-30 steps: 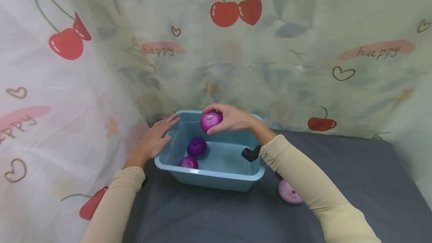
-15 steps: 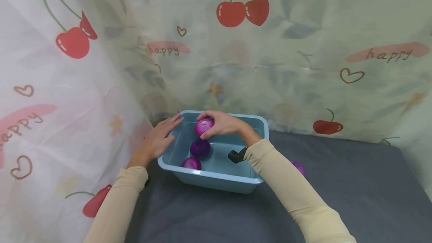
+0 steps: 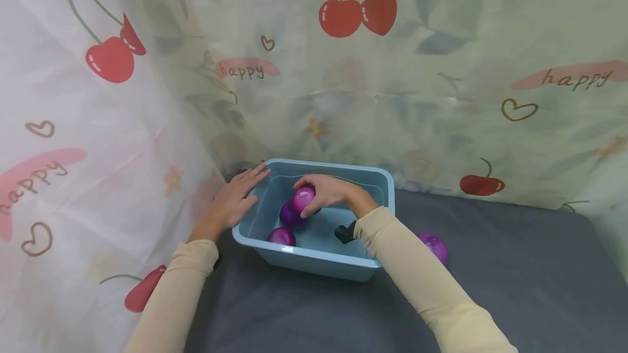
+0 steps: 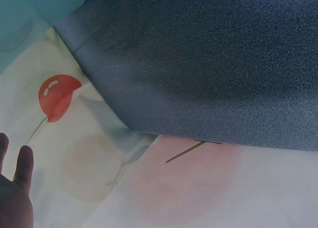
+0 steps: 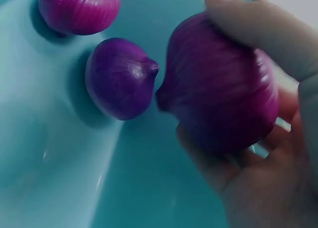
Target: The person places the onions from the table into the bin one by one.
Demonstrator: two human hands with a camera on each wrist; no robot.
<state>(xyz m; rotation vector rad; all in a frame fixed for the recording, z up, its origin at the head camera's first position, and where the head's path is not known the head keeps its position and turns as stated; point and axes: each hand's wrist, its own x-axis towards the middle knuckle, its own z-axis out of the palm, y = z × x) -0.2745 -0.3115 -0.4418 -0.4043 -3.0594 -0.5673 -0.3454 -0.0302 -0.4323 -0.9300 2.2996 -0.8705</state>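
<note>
Inside the blue plastic basin, my right hand grips a red onion between thumb and fingers. In the right wrist view this onion hangs beside a darker purple onion, its pointed end toward it. Another, pinker onion lies farther along; in the head view it is the onion by the basin's front left corner. My left hand rests with straight fingers on the basin's left rim; in the left wrist view only a little of the hand shows.
One more purple onion lies on the dark grey cloth right of the basin, partly behind my right sleeve. A printed curtain stands close behind the basin, and another printed sheet rises at the left.
My right hand has brought the gripped onion down from above the rim into the basin, near the dark onion. The left hand keeps its place on the rim. The view has shifted slightly.
</note>
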